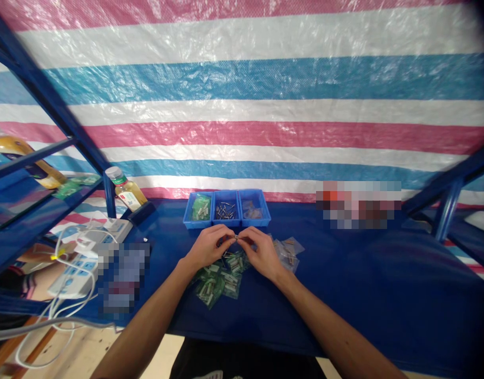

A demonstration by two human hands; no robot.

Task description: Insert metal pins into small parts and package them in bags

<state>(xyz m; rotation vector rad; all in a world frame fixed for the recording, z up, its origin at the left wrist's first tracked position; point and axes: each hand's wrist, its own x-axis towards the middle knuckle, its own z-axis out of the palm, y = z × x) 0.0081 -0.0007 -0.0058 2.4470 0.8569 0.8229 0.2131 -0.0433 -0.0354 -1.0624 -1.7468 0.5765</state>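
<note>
My left hand (213, 245) and my right hand (259, 249) meet fingertip to fingertip just in front of three blue bins. Both are closed in a pinch on something small between them, too tiny to name. Below my hands lie several green-tinted plastic packets (212, 284) with small metal pieces inside. Beside my right hand are clear plastic packets (289, 250) with thin parts in them. The left bin (193, 225) holds a green packet, the middle bin (226, 222) loose metal pins, and the right bin (259, 221) clear packets.
A white power strip (78, 268) with tangled cables lies at the left edge, near a blurred-out flat object (125, 279). A bottle of yellow drink (127, 192) stands behind it. Blue frame posts (445, 210) rise at both sides, with striped sheeting (265, 110) behind.
</note>
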